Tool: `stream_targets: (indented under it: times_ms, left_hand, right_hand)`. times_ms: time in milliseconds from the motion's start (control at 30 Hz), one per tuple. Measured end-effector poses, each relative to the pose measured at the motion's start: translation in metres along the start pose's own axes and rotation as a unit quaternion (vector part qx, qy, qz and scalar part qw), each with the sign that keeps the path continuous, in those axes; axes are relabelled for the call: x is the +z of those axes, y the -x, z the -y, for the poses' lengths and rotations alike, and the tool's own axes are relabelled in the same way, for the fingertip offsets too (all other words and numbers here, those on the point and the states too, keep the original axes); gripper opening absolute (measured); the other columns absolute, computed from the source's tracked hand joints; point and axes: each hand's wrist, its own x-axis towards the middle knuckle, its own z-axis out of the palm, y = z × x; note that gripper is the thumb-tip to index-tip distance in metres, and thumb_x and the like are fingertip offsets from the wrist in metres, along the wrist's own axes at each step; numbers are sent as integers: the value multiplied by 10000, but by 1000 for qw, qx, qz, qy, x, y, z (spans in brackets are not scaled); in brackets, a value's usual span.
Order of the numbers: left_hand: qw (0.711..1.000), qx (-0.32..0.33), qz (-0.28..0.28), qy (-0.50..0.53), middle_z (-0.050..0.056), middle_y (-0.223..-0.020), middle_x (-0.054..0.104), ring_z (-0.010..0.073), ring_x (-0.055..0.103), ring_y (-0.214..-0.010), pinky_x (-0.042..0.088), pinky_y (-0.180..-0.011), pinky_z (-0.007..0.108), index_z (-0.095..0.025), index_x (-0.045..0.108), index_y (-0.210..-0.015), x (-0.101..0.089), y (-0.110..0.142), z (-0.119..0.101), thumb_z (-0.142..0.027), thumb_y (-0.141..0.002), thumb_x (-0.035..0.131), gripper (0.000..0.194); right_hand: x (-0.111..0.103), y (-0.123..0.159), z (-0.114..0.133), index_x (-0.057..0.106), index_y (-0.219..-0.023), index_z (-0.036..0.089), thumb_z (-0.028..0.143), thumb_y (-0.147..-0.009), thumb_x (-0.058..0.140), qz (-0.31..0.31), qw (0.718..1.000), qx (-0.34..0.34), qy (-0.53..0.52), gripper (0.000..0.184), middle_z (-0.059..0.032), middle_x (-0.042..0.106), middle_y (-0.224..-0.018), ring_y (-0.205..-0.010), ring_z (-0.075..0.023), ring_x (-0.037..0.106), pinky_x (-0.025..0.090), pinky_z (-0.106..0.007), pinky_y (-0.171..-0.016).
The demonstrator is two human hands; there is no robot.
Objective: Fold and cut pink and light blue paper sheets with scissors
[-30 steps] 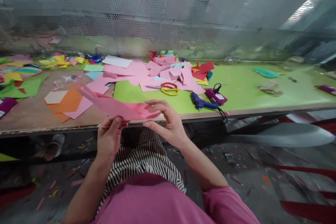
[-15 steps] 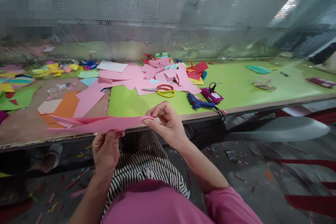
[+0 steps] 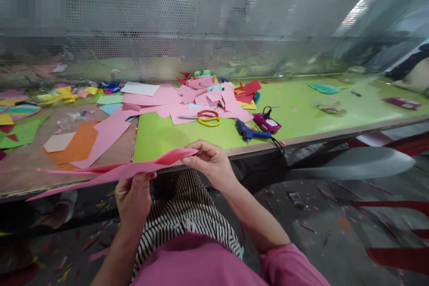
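A long folded sheet of pink paper (image 3: 130, 169) is held up between my hands, just over the front edge of the table. My left hand (image 3: 134, 196) pinches its lower edge near the middle from below. At the paper's right end, my right hand (image 3: 209, 163) grips it between thumb and fingers. The layers gape toward the left, where the free ends hang past the table edge. Beyond the paper, scissors (image 3: 208, 118) with red and yellow handles lie on the green tabletop beside a heap of pink paper pieces (image 3: 161, 98).
Right of the scissors lie a blue glue gun (image 3: 250, 132) and a magenta box with a cord (image 3: 267, 122). Orange paper (image 3: 80, 143) and green scraps (image 3: 23, 132) are on the brown left part. A perforated metal sheet (image 3: 150, 18) stands behind the table. Scraps litter the floor.
The pink paper has tilted, its left end dropping and its layers spreading wider near the right end. My right hand has lowered slightly, still pinching it. The view has shifted a little.
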Motion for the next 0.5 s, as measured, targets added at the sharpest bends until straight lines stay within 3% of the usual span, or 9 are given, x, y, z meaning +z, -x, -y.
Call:
stream_targets:
  times_ms: [167,500]
  left_hand:
    - [1000,-7,7,21,-50,-632,742,124,696,-546,583,-584,221,-223,736,-683,0,0,2,-409,-584,951,301]
    - [985,-169,27,20,-44,-635,744,159,740,-591,579,-555,205,-205,692,-687,-2,-5,8,-432,-496,989,419]
  right_hand:
    - [-1,0,3,763,-752,236,394,-635,937,-27,1000,-5,15,263,46,722,-704,-656,-84,629,541,-234,-686]
    - [-13,-3,-5,721,-664,230,479,-641,916,-69,996,3,53,317,40,707,-611,-567,-98,626,540,-242,-627]
